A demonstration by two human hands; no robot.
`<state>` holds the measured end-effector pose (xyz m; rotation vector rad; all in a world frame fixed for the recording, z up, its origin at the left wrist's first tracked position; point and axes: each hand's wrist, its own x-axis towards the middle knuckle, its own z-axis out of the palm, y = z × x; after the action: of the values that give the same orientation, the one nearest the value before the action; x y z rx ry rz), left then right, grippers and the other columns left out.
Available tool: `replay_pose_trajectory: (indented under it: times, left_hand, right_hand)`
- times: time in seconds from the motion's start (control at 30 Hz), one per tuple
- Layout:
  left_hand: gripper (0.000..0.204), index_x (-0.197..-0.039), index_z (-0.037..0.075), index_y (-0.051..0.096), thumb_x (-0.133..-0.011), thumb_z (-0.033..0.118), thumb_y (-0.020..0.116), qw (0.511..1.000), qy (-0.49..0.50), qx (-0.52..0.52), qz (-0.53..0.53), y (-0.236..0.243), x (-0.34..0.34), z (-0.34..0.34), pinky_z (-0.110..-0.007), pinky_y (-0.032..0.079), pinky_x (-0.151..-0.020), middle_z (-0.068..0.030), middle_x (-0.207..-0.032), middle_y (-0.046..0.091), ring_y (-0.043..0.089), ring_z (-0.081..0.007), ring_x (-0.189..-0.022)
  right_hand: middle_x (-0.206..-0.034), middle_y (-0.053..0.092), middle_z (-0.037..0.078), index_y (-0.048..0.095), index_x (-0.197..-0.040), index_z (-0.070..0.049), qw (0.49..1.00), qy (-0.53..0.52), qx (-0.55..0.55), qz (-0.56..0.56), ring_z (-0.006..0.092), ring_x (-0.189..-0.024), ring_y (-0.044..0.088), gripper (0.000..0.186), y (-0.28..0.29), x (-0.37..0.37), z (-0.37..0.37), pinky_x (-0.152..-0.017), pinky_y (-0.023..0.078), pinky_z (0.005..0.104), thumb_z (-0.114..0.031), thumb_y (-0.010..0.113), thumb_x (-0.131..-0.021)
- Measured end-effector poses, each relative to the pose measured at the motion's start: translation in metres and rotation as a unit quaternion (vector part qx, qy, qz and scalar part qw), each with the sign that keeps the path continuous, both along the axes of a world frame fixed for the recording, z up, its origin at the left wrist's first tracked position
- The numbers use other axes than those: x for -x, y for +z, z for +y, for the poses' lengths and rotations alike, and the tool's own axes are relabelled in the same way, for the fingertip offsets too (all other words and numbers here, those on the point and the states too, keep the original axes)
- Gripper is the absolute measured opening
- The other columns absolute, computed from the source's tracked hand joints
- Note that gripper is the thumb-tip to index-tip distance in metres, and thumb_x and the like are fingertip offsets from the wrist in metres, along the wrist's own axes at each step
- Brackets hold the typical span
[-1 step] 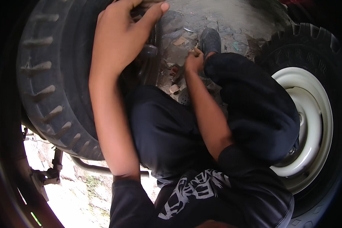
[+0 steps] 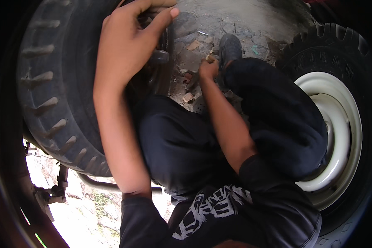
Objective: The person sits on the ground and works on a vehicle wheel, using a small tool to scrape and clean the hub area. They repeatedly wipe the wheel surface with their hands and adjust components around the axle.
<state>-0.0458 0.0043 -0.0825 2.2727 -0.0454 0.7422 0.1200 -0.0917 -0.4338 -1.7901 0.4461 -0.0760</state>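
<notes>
My left hand [image 2: 126,39] is raised at the inner side of the large black tyre [image 2: 39,78] on the left. Its thumb stands apart from the fingers, which reach over dark metal parts and are partly cut off by the top edge. Below the thumb a rounded dark metal stub [image 2: 159,57] sticks out. Low between my legs, my right hand [image 2: 208,69] is closed beside my dark shoe [image 2: 230,49]. A small yellowish-brown bit shows at its fingertips, too small to name.
On the right stands another black tyre [image 2: 318,51] with a cream wheel rim [image 2: 341,165], close to my bent knee. Broken stones [image 2: 188,97] and scraps lie on the rough ground [image 2: 244,16]. A dark pipe [image 2: 99,184] runs under the left tyre.
My right hand has shifted slightly down and to the left, and more of the yellowish-brown bit shows at its fingertips. My left hand has moved slightly left, still by the wheel.
</notes>
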Motion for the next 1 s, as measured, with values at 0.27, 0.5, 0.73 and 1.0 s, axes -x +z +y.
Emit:
replay_pose_trajectory:
  times: [0.27,0.5,0.73,1.0]
  left_hand:
    - [0.021,-0.115,-0.004,0.078,-0.102,0.013,0.074,0.992,0.001,0.122,0.023,0.001,0.01,-0.007,-0.025,0.052,-0.096,-0.0077,-0.108,0.079,0.069,-0.0114,-0.101]
    - [0.02,-0.116,-0.006,0.077,-0.099,0.004,0.075,0.995,0.04,0.047,0.08,0.0,0.008,-0.018,-0.028,0.049,-0.103,-0.0095,-0.11,0.078,0.068,-0.0145,-0.106]
    - [0.021,-0.117,-0.005,0.077,-0.098,0.001,0.073,0.996,0.072,-0.012,0.048,-0.002,0.004,-0.01,-0.033,0.05,-0.107,-0.014,-0.113,0.078,0.071,-0.0201,-0.111]
    - [0.029,-0.128,-0.005,0.073,-0.106,0.011,0.063,0.993,0.082,-0.028,0.075,0.0,0.01,-0.004,-0.042,0.042,-0.119,-0.0163,-0.121,0.076,0.068,-0.0254,-0.123]
  right_hand:
    - [-0.136,0.069,0.025,0.063,-0.134,0.001,0.935,0.167,0.192,0.246,0.0427,-0.125,0.069,0.056,-0.061,0.027,-0.017,-0.107,0.056,0.0488,-0.034,0.081,-0.094]
    - [-0.131,0.071,0.027,0.061,-0.132,0.001,0.957,0.077,0.135,0.245,0.0442,-0.12,0.071,0.067,-0.079,0.013,0.028,-0.103,0.057,0.0496,-0.038,0.09,-0.086]
    - [-0.101,0.08,0.016,0.064,-0.119,0.005,0.969,0.03,-0.126,0.209,0.0263,-0.075,0.079,0.024,-0.071,0.007,0.029,-0.06,0.062,0.038,-0.011,0.068,-0.102]
    - [-0.074,0.049,-0.001,0.054,-0.114,-0.011,0.839,-0.168,-0.474,0.209,0.0131,-0.052,0.044,0.014,0.015,0.048,0.067,-0.045,0.038,0.0319,-0.023,0.052,-0.11]
